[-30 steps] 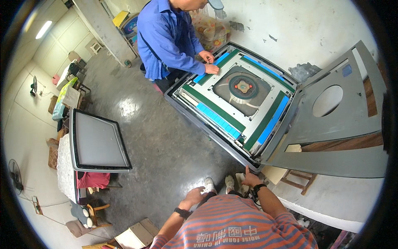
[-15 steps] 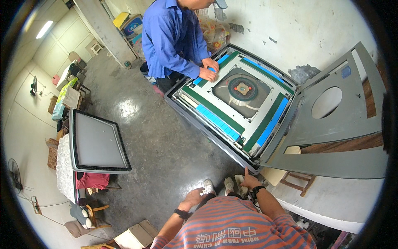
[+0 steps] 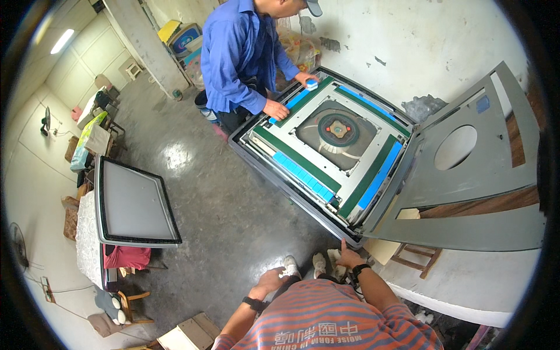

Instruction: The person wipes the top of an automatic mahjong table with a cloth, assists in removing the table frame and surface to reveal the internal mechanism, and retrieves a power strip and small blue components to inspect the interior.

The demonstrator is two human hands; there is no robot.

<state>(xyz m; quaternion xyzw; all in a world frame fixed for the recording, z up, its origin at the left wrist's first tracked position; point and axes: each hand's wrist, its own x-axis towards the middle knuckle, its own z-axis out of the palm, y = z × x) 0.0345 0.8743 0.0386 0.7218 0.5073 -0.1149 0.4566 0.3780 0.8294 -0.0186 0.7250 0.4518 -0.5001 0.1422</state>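
Your right hand (image 3: pixel 351 256) points at the table's (image 3: pixel 294 194) near corner, maybe steadying; grip unclear. Left hand (image 3: pixel 271 280) loosely open, seemingly empty. Raised slotted panel (image 3: pixel 446 186) leaves blue tiles (image 3: pixel 303 177) reachable.

Co-worker's hands (image 3: pixel 276 109) now apart, blue-white block (image 3: pixel 312 85) showing

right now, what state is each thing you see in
Table lid: swung open
Tile table: uncovered, workings exposed
Near blue tiles: lined in a row
Blue-and-white block: held by co-worker's hand
Ceiling light: lit
Left hand: apparently empty
Right hand: index finger extended toward the tile table
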